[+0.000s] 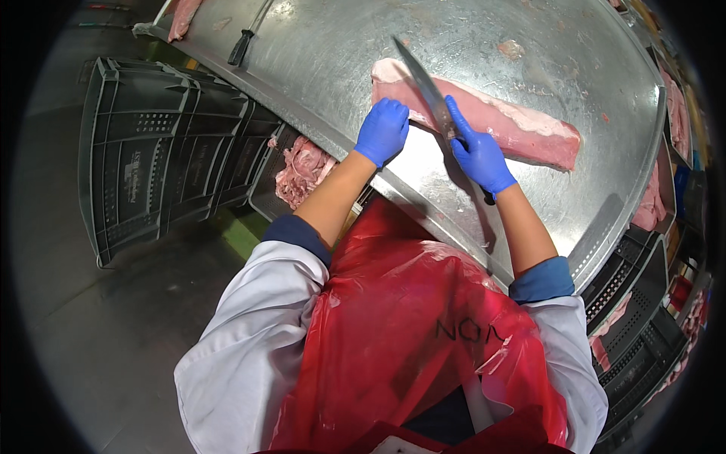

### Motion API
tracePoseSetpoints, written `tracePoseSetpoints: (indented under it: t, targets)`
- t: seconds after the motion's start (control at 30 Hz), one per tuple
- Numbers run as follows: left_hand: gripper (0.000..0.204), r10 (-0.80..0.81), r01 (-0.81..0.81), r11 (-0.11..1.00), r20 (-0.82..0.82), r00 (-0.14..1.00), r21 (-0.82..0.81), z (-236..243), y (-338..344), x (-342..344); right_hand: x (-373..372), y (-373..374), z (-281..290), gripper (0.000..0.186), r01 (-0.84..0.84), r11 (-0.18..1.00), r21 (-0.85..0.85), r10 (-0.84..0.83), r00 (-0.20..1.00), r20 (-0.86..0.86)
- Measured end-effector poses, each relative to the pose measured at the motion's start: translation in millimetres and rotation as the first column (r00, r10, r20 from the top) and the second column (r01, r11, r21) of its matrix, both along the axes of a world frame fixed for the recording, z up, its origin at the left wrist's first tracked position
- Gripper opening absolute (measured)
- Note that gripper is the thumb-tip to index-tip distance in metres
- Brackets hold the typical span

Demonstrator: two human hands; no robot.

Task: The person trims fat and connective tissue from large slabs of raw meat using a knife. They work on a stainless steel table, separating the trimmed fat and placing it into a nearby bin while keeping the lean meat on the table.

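A long pink slab of raw meat with a white fat layer point(529, 140) lies slantwise on the steel table point(575, 212). My right hand point(480, 159), gloved in blue, grips a long knife point(420, 76), index finger along the blade's spine; the blade crosses the meat's left part, its tip raised toward the back. My left hand point(382, 129), also gloved, is closed at the near edge of the meat's left end; what its fingertips hold is hidden.
A black-handled rod point(240, 47) and a meat piece point(181, 17) lie at the table's back left. Grey crates point(144, 174) stand left. A bin holds meat scraps point(299, 170) under the table's left edge. More crates point(631, 318) and meat point(650, 204) line the right.
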State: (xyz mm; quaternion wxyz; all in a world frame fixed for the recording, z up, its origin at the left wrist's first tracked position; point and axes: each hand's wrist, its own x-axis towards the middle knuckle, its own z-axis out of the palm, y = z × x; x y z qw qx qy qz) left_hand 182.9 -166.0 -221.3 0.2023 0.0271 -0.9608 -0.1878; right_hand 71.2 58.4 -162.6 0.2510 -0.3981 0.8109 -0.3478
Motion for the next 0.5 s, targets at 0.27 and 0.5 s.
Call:
tracePoseSetpoints:
  t: [0.27, 0.5]
  targets:
    - [0.018, 0.227, -0.210, 0.942, -0.037, 0.973, 0.261, 22.8, -5.1, 57.2, -22.8, 61.4, -7.8, 0.074, -0.350, 0.924, -0.156, 0.234, 0.838, -0.492]
    - [0.020, 0.527, -0.432, 0.634, 0.050, 0.848, 0.641, -13.3, -22.9, 104.3, 25.3, -67.5, -1.3, 0.068, -0.229, 0.967, 0.113, 0.231, 0.973, -0.001]
